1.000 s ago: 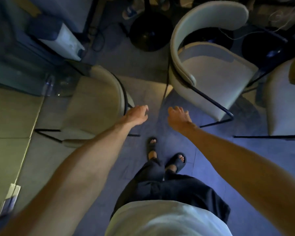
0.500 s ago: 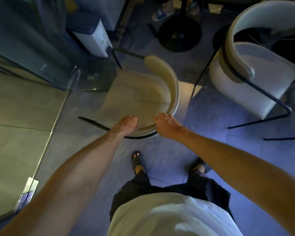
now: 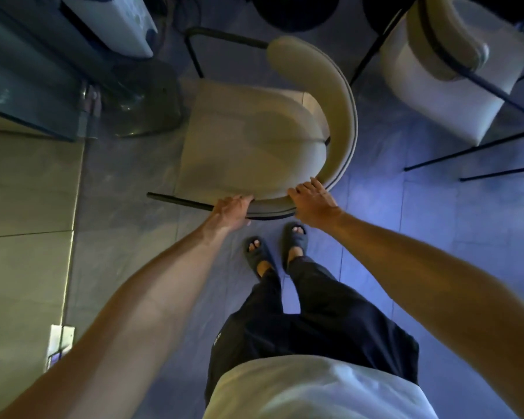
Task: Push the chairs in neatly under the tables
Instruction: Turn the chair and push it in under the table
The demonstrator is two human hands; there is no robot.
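Matt cloth chair (image 3: 251,140), glass table (image 3: 28,95)

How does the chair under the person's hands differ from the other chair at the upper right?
The near chair has the left hand and right hand on its backrest; the far chair stands untouched. The near chair looks warm beige and its seat opens toward the glass table; the far chair looks paler grey-white and opens away from it. Both have a curved padded backrest and a thin black frame.
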